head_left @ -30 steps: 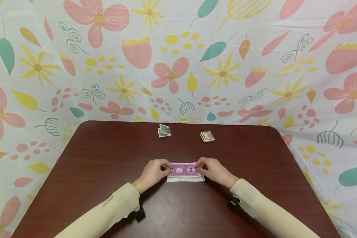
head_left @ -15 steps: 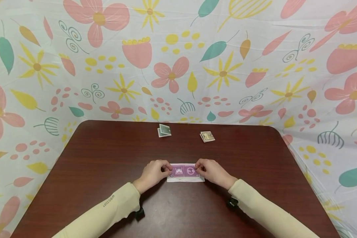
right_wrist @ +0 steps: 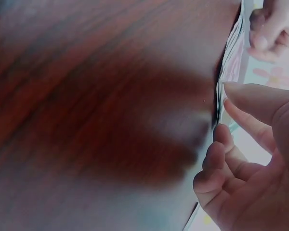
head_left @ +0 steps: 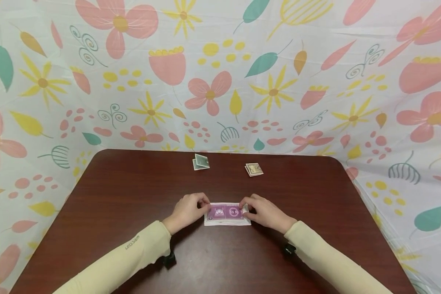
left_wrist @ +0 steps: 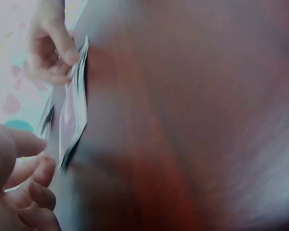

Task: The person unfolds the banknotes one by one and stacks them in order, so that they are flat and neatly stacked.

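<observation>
A purple banknote (head_left: 226, 212) lies on top of a stack of paper notes (head_left: 228, 223) in the middle of the table. At the stack's right end, my right hand (head_left: 266, 212) pinches the edge of the purple banknote between thumb and index finger; a strip of a paler note shows beneath it. My left hand (head_left: 187, 210) is at the left end with its fingers loosely bent. In the left wrist view its fingertips (left_wrist: 47, 161) stand slightly apart from the stack (left_wrist: 76, 113). The right wrist view shows the right thumb (right_wrist: 241, 91) at the stack's edge.
Two folded notes stand near the back edge of the brown table (head_left: 132, 179): a green one (head_left: 201, 162) to the left and a yellowish one (head_left: 254, 169) to the right. A flower-patterned cloth (head_left: 206, 53) hangs behind and along the sides.
The right fingers have shifted at the purple banknote's right end, baring a bit of the note under it. The left fingers have eased slightly off the left end. The head view has tilted slightly.
</observation>
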Available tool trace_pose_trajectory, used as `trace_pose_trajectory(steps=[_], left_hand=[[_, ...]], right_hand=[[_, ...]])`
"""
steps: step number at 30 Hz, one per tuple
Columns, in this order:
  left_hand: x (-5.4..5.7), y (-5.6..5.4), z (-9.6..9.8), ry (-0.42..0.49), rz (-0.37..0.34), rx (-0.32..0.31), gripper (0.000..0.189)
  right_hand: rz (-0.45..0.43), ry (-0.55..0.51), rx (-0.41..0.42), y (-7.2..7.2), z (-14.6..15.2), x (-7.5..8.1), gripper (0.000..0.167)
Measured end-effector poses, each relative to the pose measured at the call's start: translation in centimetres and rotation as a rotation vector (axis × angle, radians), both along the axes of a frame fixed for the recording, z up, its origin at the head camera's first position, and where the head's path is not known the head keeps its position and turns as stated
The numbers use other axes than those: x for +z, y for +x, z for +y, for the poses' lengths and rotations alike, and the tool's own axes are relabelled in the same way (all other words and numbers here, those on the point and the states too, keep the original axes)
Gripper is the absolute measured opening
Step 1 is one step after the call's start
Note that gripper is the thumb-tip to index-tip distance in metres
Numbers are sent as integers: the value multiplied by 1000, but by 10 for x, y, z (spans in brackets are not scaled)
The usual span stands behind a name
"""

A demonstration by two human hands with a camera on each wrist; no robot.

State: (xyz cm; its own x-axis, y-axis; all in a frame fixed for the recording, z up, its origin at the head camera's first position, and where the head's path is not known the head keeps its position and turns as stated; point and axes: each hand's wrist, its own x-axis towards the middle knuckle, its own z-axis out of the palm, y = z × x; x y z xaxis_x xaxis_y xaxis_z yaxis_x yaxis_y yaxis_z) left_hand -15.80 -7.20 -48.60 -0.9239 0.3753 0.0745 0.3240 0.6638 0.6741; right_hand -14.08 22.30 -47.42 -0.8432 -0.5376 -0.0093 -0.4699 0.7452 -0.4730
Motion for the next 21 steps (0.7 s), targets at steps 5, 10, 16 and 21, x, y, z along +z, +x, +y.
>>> trace_pose_trajectory(steps=[5, 10, 16, 21], left_hand=[[-5, -26, -5, 80, -17, 111, 6], [-4, -55, -12, 146, -2, 213, 11], [2, -88, -20, 225, -1, 300, 17], [1, -107, -26, 247, -40, 345, 20]], right_hand=[[-6, -5, 3, 0, 0, 0, 23], [-14, 2, -4, 0, -1, 1, 24], [-14, -5, 0, 0, 0, -1, 23], [-12, -15, 0, 1, 0, 0, 23]])
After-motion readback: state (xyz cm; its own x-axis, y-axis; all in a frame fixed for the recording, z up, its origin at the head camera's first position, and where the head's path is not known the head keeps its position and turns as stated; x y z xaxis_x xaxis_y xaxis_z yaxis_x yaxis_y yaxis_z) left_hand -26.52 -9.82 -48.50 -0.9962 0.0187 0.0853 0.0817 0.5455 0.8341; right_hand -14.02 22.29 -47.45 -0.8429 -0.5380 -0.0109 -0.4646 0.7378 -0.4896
